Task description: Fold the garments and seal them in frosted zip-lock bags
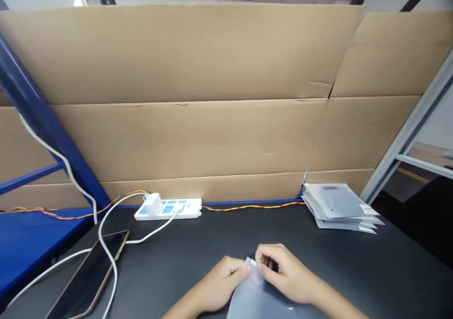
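Note:
A translucent greyish plastic bag (256, 304) lies at the bottom centre of the view, partly cut off by the lower edge. My left hand (220, 283) pinches its upper left corner between thumb and fingers, beside a small white piece (251, 262) at the top edge. Just to the right, my right hand (288, 276) has thumb and index finger closed at the same top edge, its other fingers curled. Whatever the bag holds inside cannot be made out.
Similar flat bags with white labels form a stack (339, 208) at the back right. A white power strip (191, 208) with plugs and cables stands at the back. On the left, a white cable (106, 246) crosses a tablet-like device (90, 276). Cardboard (212, 139) walls the rear.

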Tool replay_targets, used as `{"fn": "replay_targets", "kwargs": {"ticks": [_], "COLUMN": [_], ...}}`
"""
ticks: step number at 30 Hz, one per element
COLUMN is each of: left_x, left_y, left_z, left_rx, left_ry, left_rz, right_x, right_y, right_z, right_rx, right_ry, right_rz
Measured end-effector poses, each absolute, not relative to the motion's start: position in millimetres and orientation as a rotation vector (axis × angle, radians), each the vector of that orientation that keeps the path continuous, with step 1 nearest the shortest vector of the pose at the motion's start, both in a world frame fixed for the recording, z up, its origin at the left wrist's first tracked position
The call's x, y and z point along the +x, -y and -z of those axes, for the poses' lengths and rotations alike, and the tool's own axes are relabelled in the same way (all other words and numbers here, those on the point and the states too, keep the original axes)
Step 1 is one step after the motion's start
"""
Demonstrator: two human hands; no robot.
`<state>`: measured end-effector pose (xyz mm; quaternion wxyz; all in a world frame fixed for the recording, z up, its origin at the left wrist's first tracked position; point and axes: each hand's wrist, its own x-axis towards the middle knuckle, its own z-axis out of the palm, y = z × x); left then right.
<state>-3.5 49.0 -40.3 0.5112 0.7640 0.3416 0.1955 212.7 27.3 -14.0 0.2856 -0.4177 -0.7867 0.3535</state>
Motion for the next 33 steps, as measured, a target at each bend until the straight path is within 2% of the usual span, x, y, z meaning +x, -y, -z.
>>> {"fn": "replay_targets", "kwargs": {"ticks": [4,9,20,23,27,33], "left_x": [-6,-5,-69,-76,-66,-43], "left_y": [-53,-48,-100,-106,-100,-83], "left_z": [39,43,26,29,38,49], "left_rx": [1.858,1.863,1.754,1.798,1.895,2.043], "left_ry": [-0.776,-0.730,-1.139,-1.257,-1.285,-1.194], "left_rz": [-0.495,-0.563,-0.792,-0.890,-0.942,-0.877], "right_x": [209,202,220,224,229,228], "right_y": [-29,-27,-39,-40,-42,-42], "right_z": [16,17,20,19,22,24], "right_rx": [-1.091,-1.129,-1.221,-1.161,-0.967,-0.930], "right_ry": [2.034,2.096,2.100,2.063,1.899,1.902], "right_rz": [-1.048,-0.925,-0.889,-0.993,-1.291,-1.330]}}
